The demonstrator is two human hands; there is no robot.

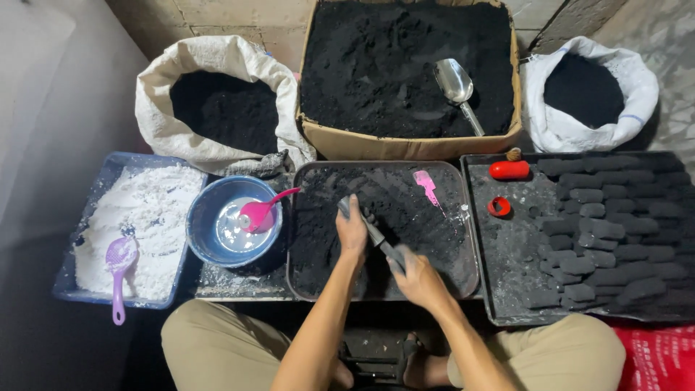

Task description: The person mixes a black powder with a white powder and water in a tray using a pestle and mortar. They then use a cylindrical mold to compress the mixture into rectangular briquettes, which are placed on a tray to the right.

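White sack rear left, brown cardboard box rear centre, white sack rear right, all holding black powder

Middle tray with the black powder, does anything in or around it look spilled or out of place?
A pink scraper lies loose on the black powder in the middle tray, away from both hands. The left hand and right hand share a dark tube-like tool. Black dust also coats the right tray.
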